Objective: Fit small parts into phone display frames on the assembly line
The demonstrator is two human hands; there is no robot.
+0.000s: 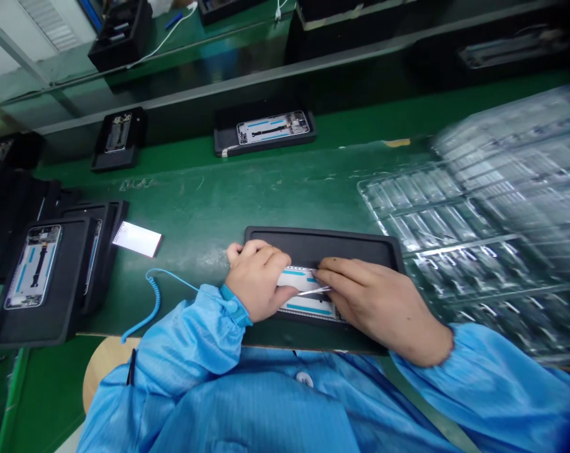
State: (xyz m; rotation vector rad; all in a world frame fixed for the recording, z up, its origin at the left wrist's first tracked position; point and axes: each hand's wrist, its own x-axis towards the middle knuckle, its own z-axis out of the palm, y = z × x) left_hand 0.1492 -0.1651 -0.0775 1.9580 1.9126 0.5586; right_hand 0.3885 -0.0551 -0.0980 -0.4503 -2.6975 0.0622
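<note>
A phone frame [308, 306] with blue strips lies in a black tray [323, 242] in front of me. My left hand [258, 281] is closed round the frame's left end, its thumb over the white inside and its fingers by the tray's edge. My right hand [377, 302] pinches a thin metal tool that looks like tweezers [313, 291]. Its tip points left, close to my left thumb and just over the frame. The frame's right end is hidden under my right hand. A blue band circles my left wrist, and a coiled blue cord [156, 299] lies nearby.
Clear plastic trays [474, 251], blurred in part, cover the right side. Black trays with phone frames [31, 267] are stacked at left. Another tray with a phone frame [273, 128] sits at the back under a shelf. A small notepad [137, 239] lies left of centre.
</note>
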